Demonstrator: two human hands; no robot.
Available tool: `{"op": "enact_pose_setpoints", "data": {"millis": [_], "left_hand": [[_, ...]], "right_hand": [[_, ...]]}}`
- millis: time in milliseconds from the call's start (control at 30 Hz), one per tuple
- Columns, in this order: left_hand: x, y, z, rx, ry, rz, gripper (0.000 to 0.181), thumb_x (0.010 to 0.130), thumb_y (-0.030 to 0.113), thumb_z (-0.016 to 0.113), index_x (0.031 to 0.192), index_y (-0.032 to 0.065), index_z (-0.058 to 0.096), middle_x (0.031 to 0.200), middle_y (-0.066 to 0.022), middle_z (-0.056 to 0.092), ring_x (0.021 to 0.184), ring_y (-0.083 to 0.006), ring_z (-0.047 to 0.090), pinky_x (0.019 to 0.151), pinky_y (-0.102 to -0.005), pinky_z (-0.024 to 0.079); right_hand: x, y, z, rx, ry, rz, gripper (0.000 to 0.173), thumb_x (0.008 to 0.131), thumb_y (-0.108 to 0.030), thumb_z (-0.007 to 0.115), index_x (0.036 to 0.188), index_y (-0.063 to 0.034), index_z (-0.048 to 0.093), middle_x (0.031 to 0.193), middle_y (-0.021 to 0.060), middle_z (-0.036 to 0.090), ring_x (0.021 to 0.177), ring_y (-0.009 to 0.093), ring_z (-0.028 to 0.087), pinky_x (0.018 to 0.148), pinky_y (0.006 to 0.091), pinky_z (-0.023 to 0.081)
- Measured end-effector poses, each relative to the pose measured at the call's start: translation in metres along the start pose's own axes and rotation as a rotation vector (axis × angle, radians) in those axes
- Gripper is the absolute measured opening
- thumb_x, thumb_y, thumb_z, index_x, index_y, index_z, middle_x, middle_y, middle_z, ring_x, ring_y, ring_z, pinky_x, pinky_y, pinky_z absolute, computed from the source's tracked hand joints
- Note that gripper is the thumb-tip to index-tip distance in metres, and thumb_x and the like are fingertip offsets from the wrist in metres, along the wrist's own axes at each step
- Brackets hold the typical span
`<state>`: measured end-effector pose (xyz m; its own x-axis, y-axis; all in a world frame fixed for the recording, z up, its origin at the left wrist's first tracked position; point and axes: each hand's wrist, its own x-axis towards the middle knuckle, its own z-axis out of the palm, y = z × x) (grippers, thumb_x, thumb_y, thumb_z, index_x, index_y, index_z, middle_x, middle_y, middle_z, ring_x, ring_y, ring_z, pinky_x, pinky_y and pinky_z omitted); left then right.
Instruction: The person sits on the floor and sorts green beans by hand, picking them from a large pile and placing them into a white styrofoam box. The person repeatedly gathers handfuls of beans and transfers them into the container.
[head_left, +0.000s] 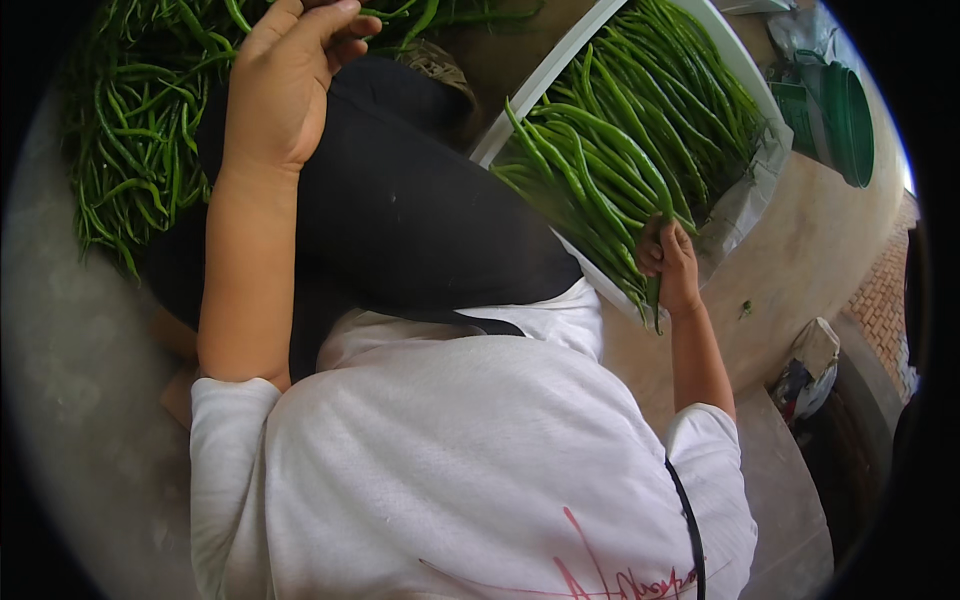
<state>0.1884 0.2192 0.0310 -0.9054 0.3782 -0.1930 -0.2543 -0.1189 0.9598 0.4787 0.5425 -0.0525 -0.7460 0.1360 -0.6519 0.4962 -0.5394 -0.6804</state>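
Observation:
My right hand (671, 259) is closed around the ends of long green chili peppers (637, 161), at the near edge of a white box (517, 112). Many more long green chilies (675, 82) lie roughly parallel inside the box, which has a clear plastic liner (750, 199). My left hand (281, 82) is at the top edge of the view, beside a loose, tangled pile of green chilies (142, 142). Its fingers are bent and partly cut off by the frame, so whether it holds anything cannot be told.
My dark-clothed leg (420, 210) lies between the pile and the box. A green bucket (847, 124) stands beyond the box at the right. A crumpled plastic bag (814, 375) lies at the lower right, near a brick-paved strip (885, 300).

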Motion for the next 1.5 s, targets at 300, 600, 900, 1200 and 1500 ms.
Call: {"op": "enact_pose_setpoints", "data": {"millis": [300,600,900,1200,1500], "left_hand": [[-0.006,0.003,0.019,0.297,-0.136,0.032,0.025,0.093,0.022,0.052,0.109,0.0043,0.059,0.105,-0.0046,0.062,0.091,-0.0111,0.057,0.079,-0.0249,0.043],[-0.016,-0.003,0.057,-0.088,-0.468,-0.164,0.044,0.097,0.041,0.044,0.116,0.0028,0.054,0.124,-0.0161,0.056,0.114,-0.0253,0.056,0.091,-0.0351,0.047],[0.01,0.01,-0.016,-0.525,0.294,0.164,0.021,0.092,0.023,0.055,0.088,0.0033,0.061,0.082,-0.0099,0.067,0.074,-0.0219,0.066,0.066,-0.0306,0.055],[0.014,0.005,-0.012,-0.448,0.286,0.022,0.024,0.095,0.028,0.048,0.086,0.0083,0.058,0.077,-0.0047,0.064,0.066,-0.0181,0.062,0.057,-0.0308,0.052],[0.013,0.003,-0.012,-0.438,0.244,0.009,0.026,0.095,0.028,0.048,0.086,0.0073,0.059,0.078,-0.0051,0.064,0.067,-0.0178,0.062,0.059,-0.0308,0.052]], "right_hand": [[0.018,-0.028,0.048,0.299,-0.104,0.033,0.037,0.095,-0.048,0.044,0.095,-0.0109,0.048,0.065,-0.0037,0.034,0.05,0.005,0.027,0.046,0.0198,0.026],[0.053,-0.077,0.159,-0.367,-0.349,-0.488,0.037,0.097,-0.027,0.051,0.119,0.001,0.056,0.095,0.0027,0.061,0.089,0.011,0.056,0.081,0.0247,0.044],[0.123,-0.012,0.076,-1.592,0.03,-0.792,0.018,0.071,-0.01,0.071,0.088,-0.0159,0.073,0.087,0.0044,0.055,0.091,0.026,0.051,0.084,0.0382,0.041],[0.149,0.005,0.076,-1.717,-0.051,-0.743,0.026,0.068,-0.011,0.073,0.094,-0.0126,0.071,0.1,0.0056,0.053,0.101,0.027,0.047,0.087,0.0403,0.037],[0.158,-0.003,0.062,-1.353,0.084,-0.441,0.027,0.071,-0.026,0.078,0.092,-0.0094,0.074,0.109,0.0082,0.058,0.109,0.028,0.048,0.095,0.0388,0.04]]}}
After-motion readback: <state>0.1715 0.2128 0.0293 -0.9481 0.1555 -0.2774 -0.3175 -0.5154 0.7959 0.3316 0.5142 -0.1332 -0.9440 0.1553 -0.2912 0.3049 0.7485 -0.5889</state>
